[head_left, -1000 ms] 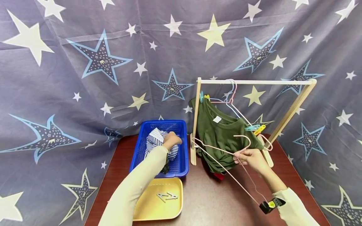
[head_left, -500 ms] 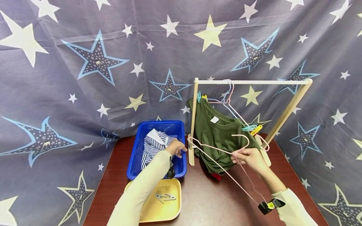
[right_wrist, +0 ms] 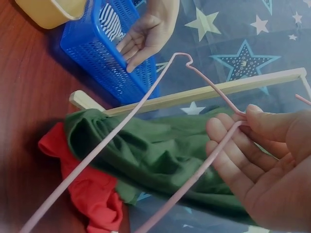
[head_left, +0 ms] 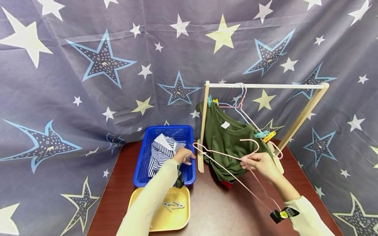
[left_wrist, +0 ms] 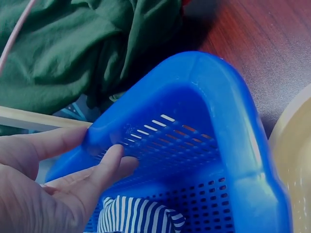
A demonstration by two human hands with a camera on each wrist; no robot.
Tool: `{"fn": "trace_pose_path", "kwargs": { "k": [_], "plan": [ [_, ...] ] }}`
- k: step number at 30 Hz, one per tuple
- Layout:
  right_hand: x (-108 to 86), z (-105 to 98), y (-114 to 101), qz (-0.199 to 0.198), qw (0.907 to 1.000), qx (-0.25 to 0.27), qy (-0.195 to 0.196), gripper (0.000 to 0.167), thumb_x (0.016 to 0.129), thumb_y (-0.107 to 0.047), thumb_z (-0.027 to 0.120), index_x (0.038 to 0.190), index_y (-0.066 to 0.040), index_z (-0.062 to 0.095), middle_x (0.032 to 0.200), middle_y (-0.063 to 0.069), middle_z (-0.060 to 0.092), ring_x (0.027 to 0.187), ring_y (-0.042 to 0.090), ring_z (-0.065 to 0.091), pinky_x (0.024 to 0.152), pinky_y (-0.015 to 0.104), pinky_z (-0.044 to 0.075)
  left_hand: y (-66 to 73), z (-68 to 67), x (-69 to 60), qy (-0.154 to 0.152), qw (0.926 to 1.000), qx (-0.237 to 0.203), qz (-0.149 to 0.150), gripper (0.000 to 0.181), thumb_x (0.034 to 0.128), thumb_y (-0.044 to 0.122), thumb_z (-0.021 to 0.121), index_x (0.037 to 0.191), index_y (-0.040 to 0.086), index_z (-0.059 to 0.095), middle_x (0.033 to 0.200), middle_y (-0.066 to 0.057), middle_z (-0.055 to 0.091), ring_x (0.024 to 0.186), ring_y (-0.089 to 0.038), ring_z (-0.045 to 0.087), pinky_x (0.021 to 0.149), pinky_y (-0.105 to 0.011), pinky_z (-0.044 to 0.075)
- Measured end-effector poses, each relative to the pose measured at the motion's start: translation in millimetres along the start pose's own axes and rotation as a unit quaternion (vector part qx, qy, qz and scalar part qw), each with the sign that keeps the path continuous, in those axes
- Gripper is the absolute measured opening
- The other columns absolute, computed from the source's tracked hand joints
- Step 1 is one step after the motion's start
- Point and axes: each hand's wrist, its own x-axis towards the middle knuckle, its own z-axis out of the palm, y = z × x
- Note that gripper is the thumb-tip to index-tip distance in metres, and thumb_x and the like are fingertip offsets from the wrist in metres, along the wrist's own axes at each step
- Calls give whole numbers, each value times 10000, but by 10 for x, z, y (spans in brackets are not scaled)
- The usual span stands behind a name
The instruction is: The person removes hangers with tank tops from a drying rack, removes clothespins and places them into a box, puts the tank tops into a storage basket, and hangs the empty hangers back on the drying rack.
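Note:
My left hand (head_left: 183, 155) is at the right side of the blue basket (head_left: 169, 126), beside a blue-and-white striped garment (head_left: 159, 157). In the left wrist view its fingers spread loosely over the basket's rim (left_wrist: 194, 63), above the striped cloth (left_wrist: 138, 216), and grip nothing. Thumb and fingers of my right hand (head_left: 259, 164) pinch a pink wire hanger (head_left: 222, 153) near its hook. The right wrist view shows the hanger (right_wrist: 188, 182) between thumb and fingers of that hand (right_wrist: 272, 165), in front of a green shirt (right_wrist: 160, 145).
On a wooden rack (head_left: 274, 86) with a white bar hang hangers and the green shirt (head_left: 230, 141), with teal and yellow clips. A red cloth (right_wrist: 95, 194) lies beneath the shirt. The yellow tray (head_left: 174, 226) in front of the basket contains grey clips (head_left: 174, 206).
My left hand has moved from the top of the striped garment to the basket's right side, and its fingers have spread. The right hand stays nearly still with the hanger.

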Motion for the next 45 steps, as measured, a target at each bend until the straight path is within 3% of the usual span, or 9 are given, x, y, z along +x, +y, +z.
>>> {"fn": "trace_pose_path", "kwargs": {
  "k": [2, 5, 8, 14, 20, 26, 34, 40, 45],
  "plan": [
    [4, -6, -54, -80, 10000, -48, 33, 287, 993, -14, 610, 1133, 235, 631, 951, 327, 732, 774, 78, 758, 690, 254, 630, 7, -7, -64, 19, 9999, 74, 76, 579, 788, -135, 718, 1298, -144, 444, 818, -150, 532, 592, -215, 582, 720, -359, 652],
    [17, -24, -155, -270, 9996, -45, 33, 282, 995, -7, 604, 1127, 241, 628, 944, 304, 741, 782, 88, 762, 693, 237, 626, 9, -8, -114, 96, 9996, 195, 173, 251, 774, -118, 726, 954, -63, 560, 752, -96, 514, 570, -192, 578, 727, -361, 649],
    [42, -50, -283, -528, 9986, 32, 29, 275, 996, 11, 595, 1116, 257, 621, 938, 282, 750, 785, 101, 768, 710, 244, 630, 3, -3, -126, 146, 9995, 167, 224, 257, 764, -122, 718, 770, 22, 505, 689, -57, 485, 577, -187, 586, 694, -341, 650],
    [68, -146, -653, -946, 9943, 470, 142, 264, 992, 13, 605, 1091, 256, 630, 872, 39, 796, 792, 132, 778, 732, 265, 633, 10, -21, -107, 131, 9995, 175, 226, 336, 755, -130, 725, 698, 53, 449, 661, -61, 470, 534, -178, 578, 573, -292, 628],
    [18, -288, -1002, -1556, 9764, 1480, 228, 178, 978, 88, 577, 1006, 64, 752, 901, 78, 797, 825, 167, 784, 755, 311, 631, -5, -27, -69, 79, 9996, 164, 210, 403, 744, -132, 723, 652, 98, 404, 610, -26, 418, 484, -150, 485, 542, -284, 616],
    [-34, -379, -1233, -1700, 9696, 1602, 729, 199, 980, 61, 596, 981, -21, 777, 867, 63, 798, 786, 132, 779, 689, 251, 629, 2, -26, -61, 149, 9994, 229, 227, 369, 736, -129, 727, 683, 82, 430, 682, -72, 486, 527, -173, 527, 563, -301, 627],
    [-109, -675, -1495, -2561, 9255, 2462, 1316, 193, 968, 132, 554, 1000, 103, 742, 857, 154, 786, 760, 205, 784, 758, 301, 630, 13, -14, -94, 209, 9994, 156, 219, 305, 723, -138, 729, 853, 5, 493, 725, -94, 509, 572, -201, 569, 590, -325, 638],
    [-204, -1074, -1703, -2735, 8940, 3118, 1695, 154, 943, 165, 564, 991, 171, 710, 846, 231, 767, 737, 264, 781, 713, 316, 627, 13, 3, -69, 305, 9989, 329, 162, 286, 733, -130, 737, 849, -4, 508, 669, -82, 508, 574, -216, 613, 576, -317, 634],
    [-209, -1440, -1753, -2866, 8877, 3071, 1886, 164, 958, 146, 548, 983, 162, 709, 838, 213, 771, 719, 246, 777, 686, 290, 622, 12, 17, -57, 325, 9990, 265, 154, 309, 726, -143, 736, 877, -11, 502, 699, -83, 504, 595, -222, 605, 562, -328, 631]
  ]
}}
